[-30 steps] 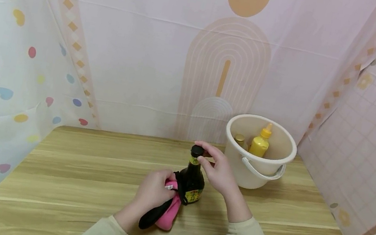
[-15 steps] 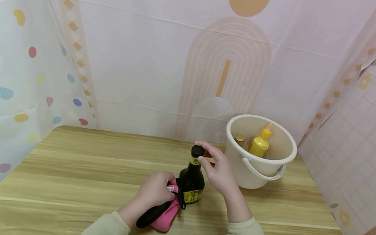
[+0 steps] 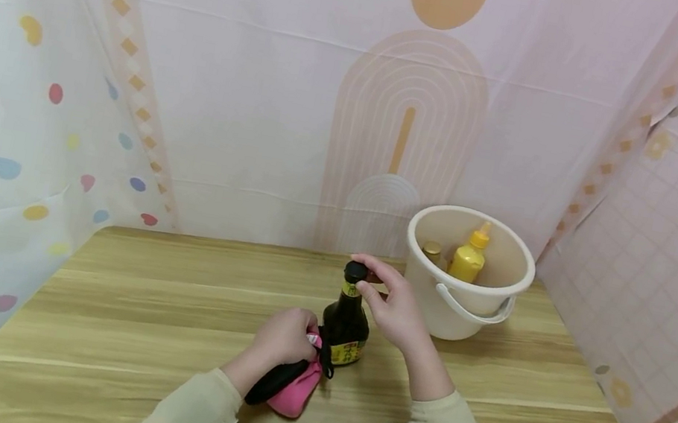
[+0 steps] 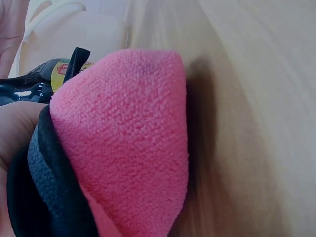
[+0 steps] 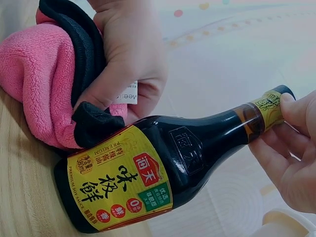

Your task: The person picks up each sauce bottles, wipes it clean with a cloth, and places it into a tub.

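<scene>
A dark soy sauce bottle (image 3: 347, 323) with a yellow label stands upright on the table in the head view. My right hand (image 3: 393, 308) pinches it at the black cap and neck; in the right wrist view the thumb (image 5: 295, 106) lies against the cap. My left hand (image 3: 283, 342) grips a bunched cloth (image 3: 295, 391), pink on one side and black on the other, with a white tag. The cloth's black edge lies against the bottle's left side, low down. Pink fleece (image 4: 123, 128) fills much of the left wrist view and hides most of the left fingers.
A white bucket (image 3: 443, 313) with a handle stands right behind my right hand. Inside it are a yellow squeeze bottle (image 3: 469, 259) and a gold-capped container (image 3: 432, 251). Curtains (image 3: 247, 112) hang behind and beside the wooden table (image 3: 154, 330).
My left hand has shifted slightly with the cloth, whose black edge has slid a little lower along the bottle's side. The right hand and the bottle have stayed in place.
</scene>
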`<move>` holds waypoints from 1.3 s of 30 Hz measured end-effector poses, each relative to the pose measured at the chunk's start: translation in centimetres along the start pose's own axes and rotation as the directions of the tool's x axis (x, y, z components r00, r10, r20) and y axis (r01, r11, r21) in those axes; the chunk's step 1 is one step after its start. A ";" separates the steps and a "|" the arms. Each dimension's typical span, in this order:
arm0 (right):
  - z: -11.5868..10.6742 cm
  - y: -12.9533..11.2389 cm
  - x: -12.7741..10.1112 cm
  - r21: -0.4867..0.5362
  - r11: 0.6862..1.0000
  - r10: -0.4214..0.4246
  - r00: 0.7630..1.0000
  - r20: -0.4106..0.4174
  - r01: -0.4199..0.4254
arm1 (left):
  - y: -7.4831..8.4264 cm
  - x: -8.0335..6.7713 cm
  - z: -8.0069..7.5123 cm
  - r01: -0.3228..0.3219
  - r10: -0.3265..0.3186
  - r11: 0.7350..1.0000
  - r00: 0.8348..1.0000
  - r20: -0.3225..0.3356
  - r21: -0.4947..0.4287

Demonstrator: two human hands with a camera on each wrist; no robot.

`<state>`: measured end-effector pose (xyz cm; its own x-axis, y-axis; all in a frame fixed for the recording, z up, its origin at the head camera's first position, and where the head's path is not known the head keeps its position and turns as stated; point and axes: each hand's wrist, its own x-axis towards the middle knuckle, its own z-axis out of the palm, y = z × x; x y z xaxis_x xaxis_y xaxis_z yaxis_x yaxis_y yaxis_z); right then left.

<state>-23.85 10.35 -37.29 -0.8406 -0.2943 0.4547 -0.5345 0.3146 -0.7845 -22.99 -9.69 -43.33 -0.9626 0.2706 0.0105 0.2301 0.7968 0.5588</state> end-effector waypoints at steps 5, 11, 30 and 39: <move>0.0 0.1 0.0 0.009 1.000 -0.005 1.000 -0.001 0.005 | 0.2 0.2 -0.2 0.005 -0.006 1.000 1.000 0.023 0.029; 0.0 0.2 0.0 0.009 1.000 0.000 1.000 0.001 0.000 | 0.2 -0.2 -0.2 -0.049 0.047 0.996 0.999 0.020 0.081; -0.4 0.0 0.1 0.123 0.992 -0.014 0.999 0.040 0.009 | 0.9 -3.9 -0.9 -0.214 0.263 0.936 0.953 -0.150 0.278; -0.5 -0.6 0.6 -0.001 0.999 -0.035 0.999 0.023 0.036 | 0.9 -5.2 -1.4 -0.246 0.351 0.894 0.904 -0.244 0.374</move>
<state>-24.04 10.40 -36.35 -0.8189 -0.3256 0.4726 -0.5640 0.3045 -0.7676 -17.95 -11.13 -41.67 -0.8245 0.3921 0.4079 0.4959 0.8480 0.1871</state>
